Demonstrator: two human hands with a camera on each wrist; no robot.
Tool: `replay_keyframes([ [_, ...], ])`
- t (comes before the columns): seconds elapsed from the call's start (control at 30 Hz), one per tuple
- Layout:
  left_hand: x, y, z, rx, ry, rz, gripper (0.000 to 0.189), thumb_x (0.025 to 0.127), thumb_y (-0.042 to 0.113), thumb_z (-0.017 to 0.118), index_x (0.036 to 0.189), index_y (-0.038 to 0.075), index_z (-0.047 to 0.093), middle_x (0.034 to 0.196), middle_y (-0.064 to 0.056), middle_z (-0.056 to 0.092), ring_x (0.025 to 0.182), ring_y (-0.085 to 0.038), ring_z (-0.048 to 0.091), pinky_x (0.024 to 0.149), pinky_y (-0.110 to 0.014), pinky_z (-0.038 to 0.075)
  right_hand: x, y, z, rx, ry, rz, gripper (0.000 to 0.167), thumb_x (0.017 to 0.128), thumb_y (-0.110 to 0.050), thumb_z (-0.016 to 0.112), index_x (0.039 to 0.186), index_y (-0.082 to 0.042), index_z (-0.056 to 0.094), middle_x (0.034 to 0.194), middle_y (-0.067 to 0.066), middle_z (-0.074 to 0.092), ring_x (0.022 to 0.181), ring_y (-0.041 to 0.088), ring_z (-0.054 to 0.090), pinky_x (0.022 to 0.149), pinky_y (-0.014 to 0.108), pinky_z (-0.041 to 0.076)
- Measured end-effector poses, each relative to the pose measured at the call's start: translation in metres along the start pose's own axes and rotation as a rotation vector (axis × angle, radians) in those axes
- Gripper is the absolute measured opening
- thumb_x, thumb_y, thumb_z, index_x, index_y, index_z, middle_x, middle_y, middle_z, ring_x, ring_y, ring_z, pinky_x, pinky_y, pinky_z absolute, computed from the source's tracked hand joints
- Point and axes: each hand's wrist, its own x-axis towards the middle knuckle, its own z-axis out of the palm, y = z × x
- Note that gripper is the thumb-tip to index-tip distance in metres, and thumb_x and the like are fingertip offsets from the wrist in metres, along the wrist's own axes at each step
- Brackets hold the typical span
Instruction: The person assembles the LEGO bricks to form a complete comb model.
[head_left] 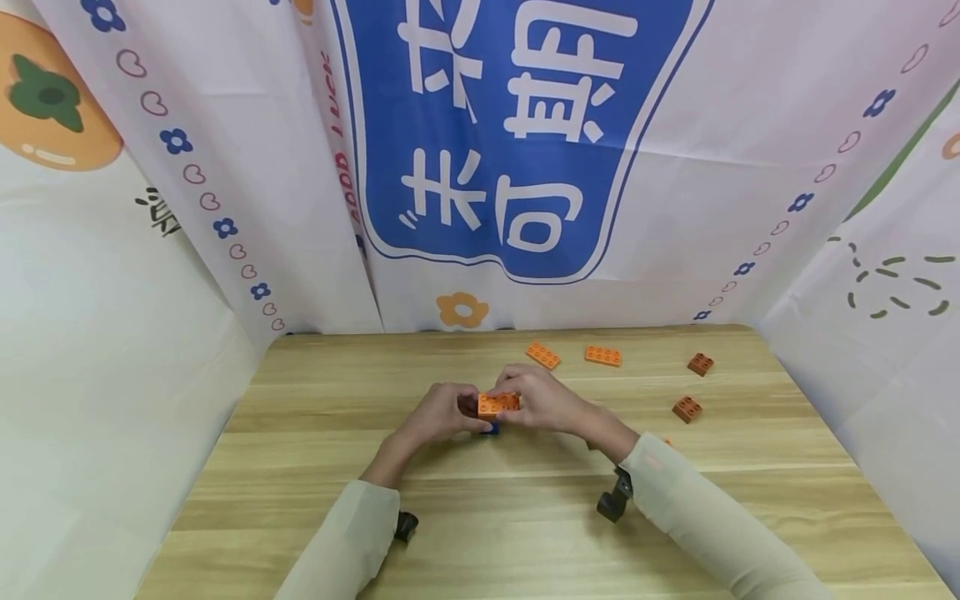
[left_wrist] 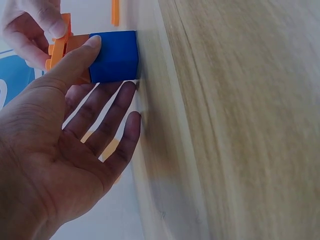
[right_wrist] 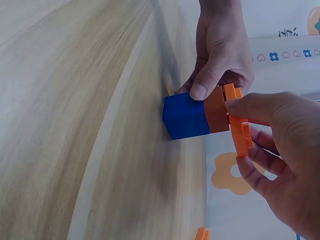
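Note:
A blue block [right_wrist: 185, 117] stands on the table, with a brown brick [right_wrist: 216, 111] on top of it. My left hand [head_left: 442, 412] grips this stack from the side, its thumb on the blue block near the joint with the brown brick. Between the thumb and fingers of my right hand [head_left: 543, 398] is a flat orange building brick [right_wrist: 239, 131], studs up. It lies against the top of the brown brick, slightly tilted; whether it is fully seated I cannot tell.
Two more flat orange bricks, one angled [head_left: 543, 355] and one straight [head_left: 603, 356], lie near the table's back edge. Two small brown bricks, a rear one [head_left: 701, 364] and a nearer one [head_left: 687, 408], lie at the right. Printed cloth [head_left: 660, 275] hangs behind the table.

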Motion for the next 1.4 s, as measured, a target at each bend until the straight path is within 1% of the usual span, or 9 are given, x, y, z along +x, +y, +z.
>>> replay_keyframes([
  [0.17, 0.0008, -0.0009, -0.0002, -0.003, 0.001, 0.002, 0.018, 0.085, 0.012, 0.091, 0.095, 0.011, 0.076, 0.09, 0.004, 0.076, 0.081, -0.007, 0.07, 0.076, -0.024, 0.059, 0.0014, -0.0004, 0.0002, 0.006, 0.002, -0.005, 0.03, 0.091, -0.021, 0.087, 0.116, -0.007, 0.081, 0.106, 0.0, 0.072, 0.098, 0.014, 0.065, 0.084, 0.029, 0.055],
  [0.33, 0.0007, -0.0006, -0.0005, -0.002, -0.003, 0.002, 0.017, 0.085, 0.012, 0.09, 0.095, 0.011, 0.076, 0.09, 0.004, 0.076, 0.081, -0.007, 0.07, 0.076, -0.025, 0.059, 0.0023, -0.0022, 0.0007, 0.013, 0.02, -0.013, 0.026, 0.092, -0.022, 0.086, 0.113, -0.006, 0.083, 0.103, 0.001, 0.072, 0.096, 0.014, 0.066, 0.082, 0.029, 0.056],
  [0.4, 0.0006, -0.0007, -0.0008, 0.007, -0.002, 0.003, 0.017, 0.085, 0.013, 0.091, 0.095, 0.012, 0.076, 0.089, 0.005, 0.076, 0.081, -0.007, 0.069, 0.076, -0.024, 0.058, 0.0029, -0.003, 0.0008, 0.018, 0.022, -0.003, 0.024, 0.093, -0.02, 0.085, 0.112, -0.006, 0.083, 0.102, 0.001, 0.073, 0.095, 0.014, 0.067, 0.082, 0.029, 0.056],
  [0.67, 0.0015, 0.0003, -0.0003, 0.019, -0.002, 0.007, 0.018, 0.085, 0.014, 0.091, 0.094, 0.012, 0.076, 0.088, 0.006, 0.076, 0.08, -0.007, 0.069, 0.076, -0.025, 0.058, 0.0044, -0.0036, -0.0003, 0.037, 0.003, 0.042, 0.026, 0.092, -0.02, 0.086, 0.114, -0.006, 0.083, 0.1, 0.0, 0.073, 0.093, 0.012, 0.067, 0.081, 0.026, 0.054],
  [0.8, 0.0021, 0.0001, -0.0007, 0.031, 0.004, 0.004, 0.018, 0.084, 0.015, 0.092, 0.093, 0.013, 0.076, 0.086, 0.007, 0.075, 0.078, -0.007, 0.068, 0.075, -0.025, 0.057, 0.0062, -0.0043, -0.0006, 0.057, 0.003, 0.051, 0.026, 0.092, -0.018, 0.086, 0.114, -0.005, 0.082, 0.1, 0.002, 0.073, 0.092, 0.013, 0.067, 0.079, 0.026, 0.053],
  [0.97, 0.0025, 0.0005, -0.0005, 0.025, -0.009, 0.004, 0.018, 0.084, 0.014, 0.092, 0.094, 0.012, 0.076, 0.087, 0.006, 0.076, 0.078, -0.006, 0.068, 0.075, -0.025, 0.057, 0.0058, -0.0044, 0.0006, 0.066, 0.003, 0.067, 0.026, 0.091, -0.017, 0.086, 0.113, -0.005, 0.082, 0.099, 0.001, 0.073, 0.09, 0.013, 0.066, 0.076, 0.025, 0.052],
  [1.2, 0.0027, 0.0005, -0.0028, 0.011, -0.021, 0.006, 0.019, 0.085, 0.013, 0.091, 0.096, 0.01, 0.076, 0.088, 0.004, 0.076, 0.079, -0.007, 0.069, 0.075, -0.023, 0.058, 0.006, -0.0037, 0.0025, 0.145, 0.012, 0.128, 0.027, 0.091, -0.016, 0.086, 0.116, -0.007, 0.082, 0.1, 0.0, 0.073, 0.088, 0.009, 0.062, 0.074, 0.024, 0.05],
  [1.4, 0.0034, 0.0006, -0.0026, 0.002, -0.028, 0.015, 0.019, 0.084, 0.012, 0.091, 0.097, 0.009, 0.076, 0.088, 0.003, 0.077, 0.079, -0.008, 0.07, 0.074, -0.024, 0.059, 0.0051, -0.0054, 0.0032, 0.125, 0.018, 0.132, 0.027, 0.091, -0.016, 0.086, 0.116, -0.007, 0.081, 0.1, 0.001, 0.073, 0.084, 0.011, 0.06, 0.07, 0.023, 0.049],
])
